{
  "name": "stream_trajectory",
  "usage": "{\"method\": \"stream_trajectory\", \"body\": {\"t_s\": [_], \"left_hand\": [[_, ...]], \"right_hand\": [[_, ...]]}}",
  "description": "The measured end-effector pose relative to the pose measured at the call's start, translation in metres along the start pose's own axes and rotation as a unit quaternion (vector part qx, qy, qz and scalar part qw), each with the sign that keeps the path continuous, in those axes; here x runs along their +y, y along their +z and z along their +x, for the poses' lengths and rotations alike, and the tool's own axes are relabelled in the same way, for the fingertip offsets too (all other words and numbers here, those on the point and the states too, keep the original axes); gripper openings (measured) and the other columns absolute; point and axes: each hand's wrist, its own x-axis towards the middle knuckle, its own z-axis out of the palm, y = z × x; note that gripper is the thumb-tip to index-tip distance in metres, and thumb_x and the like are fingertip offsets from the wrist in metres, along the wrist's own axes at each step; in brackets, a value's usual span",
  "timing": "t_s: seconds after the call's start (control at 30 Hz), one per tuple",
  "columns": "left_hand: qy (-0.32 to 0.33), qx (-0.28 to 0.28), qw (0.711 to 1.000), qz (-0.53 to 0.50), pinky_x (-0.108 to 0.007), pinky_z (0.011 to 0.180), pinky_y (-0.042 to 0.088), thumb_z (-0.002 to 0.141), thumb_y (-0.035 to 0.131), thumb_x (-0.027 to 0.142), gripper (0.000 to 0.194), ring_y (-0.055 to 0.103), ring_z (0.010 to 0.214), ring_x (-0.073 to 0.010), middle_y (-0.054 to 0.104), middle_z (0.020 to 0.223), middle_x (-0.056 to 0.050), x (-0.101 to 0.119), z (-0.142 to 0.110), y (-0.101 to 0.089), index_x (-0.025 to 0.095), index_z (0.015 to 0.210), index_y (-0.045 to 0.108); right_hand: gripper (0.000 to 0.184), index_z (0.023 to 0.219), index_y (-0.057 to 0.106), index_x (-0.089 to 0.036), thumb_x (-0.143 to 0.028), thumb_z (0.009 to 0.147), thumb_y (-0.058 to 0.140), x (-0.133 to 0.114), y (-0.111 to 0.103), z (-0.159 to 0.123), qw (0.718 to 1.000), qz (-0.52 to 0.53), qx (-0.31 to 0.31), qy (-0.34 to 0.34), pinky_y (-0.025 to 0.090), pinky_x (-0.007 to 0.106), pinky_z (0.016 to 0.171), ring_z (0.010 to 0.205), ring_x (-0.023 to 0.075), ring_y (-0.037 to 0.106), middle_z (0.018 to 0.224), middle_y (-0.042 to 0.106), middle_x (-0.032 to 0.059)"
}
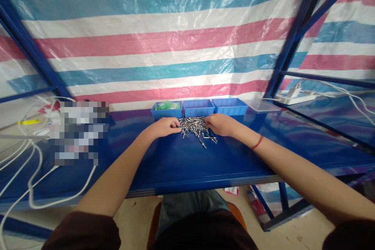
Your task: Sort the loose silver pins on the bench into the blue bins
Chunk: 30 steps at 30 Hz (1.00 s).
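Note:
A loose pile of silver blind rivets [193, 124] lies on the blue table, with a few strays toward me at its front edge. At the left side of the pile is my left hand [166, 127], its fingers curled and the thumb touching the rivets. My right hand [219, 124] is at the right side, fingers bent and pressed together at the pile's edge. Whatever either hand pinches is hidden or too small to make out. Behind the pile stand a blue bin with green packaging [167, 105], a middle blue bin [199, 108] and a right blue bin [230, 106].
A clear plastic lid [263, 105] lies right of the bins. White cables [36, 156] run across the table's left side near a blurred-out patch. A white power strip [297, 97] sits at the right. Blue metal posts [288, 43] and a striped sheet [164, 35] stand behind.

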Motion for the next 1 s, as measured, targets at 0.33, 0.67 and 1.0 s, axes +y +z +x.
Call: {"method": "stream_trajectory", "body": {"t_s": [0.33,0.67,1.0], "left_hand": [[0.061,0.202,0.966,-0.151,-0.027,0.071,0.047,0.075,0.057,0.043,0.043,0.058,0.069,-0.0125,0.064,0.090,-0.004,0.038,0.006,0.031,0.017,0.110,0.053],[0.076,0.287,0.920,-0.254,-0.028,0.076,0.048,0.080,0.053,0.040,0.027,0.062,0.078,-0.0155,0.066,0.087,-0.004,0.057,0.000,0.033,0.017,0.092,0.058],[0.144,0.349,0.893,-0.246,-0.023,0.067,0.048,0.080,0.056,0.033,0.020,0.062,0.072,-0.0132,0.067,0.083,-0.003,0.055,0.003,0.034,0.017,0.088,0.062]], "right_hand": [[0.014,0.080,0.054,-0.015,-0.027,0.080,0.047,-0.011,0.000,0.014,0.906,0.384,0.175,-0.020,0.041,0.027,0.062,0.063,0.0128,0.052,0.073,0.059,0.0044],[0.031,0.078,0.052,-0.017,-0.047,0.075,0.058,-0.026,0.007,0.009,0.757,0.645,0.109,-0.002,0.036,0.022,0.050,0.059,0.0092,0.048,0.074,0.057,0.0017],[0.028,0.086,0.054,-0.018,-0.043,0.074,0.061,-0.029,0.010,0.010,0.725,0.682,0.100,-0.004,0.038,0.022,0.049,0.060,0.0090,0.051,0.080,0.058,0.0026]]}}
